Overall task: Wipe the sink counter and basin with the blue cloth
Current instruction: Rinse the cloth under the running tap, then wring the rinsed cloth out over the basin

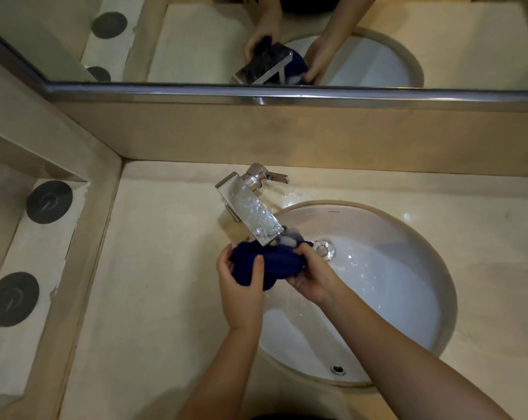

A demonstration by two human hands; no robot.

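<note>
I hold the blue cloth [267, 266] bunched under the faucet [250, 212], over the left rim of the basin [393, 268], so the running water wets it. My left hand [241, 286] and right hand [312, 278] both grasp it.

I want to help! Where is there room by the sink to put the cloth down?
The widest bare patch is the counter left of the basin, up to the side ledge. Another lies right of it. Behind the rim, beside the faucet, it looks wet. Under the faucet it is crowded: left hand and right hand grip the blue cloth.
</note>
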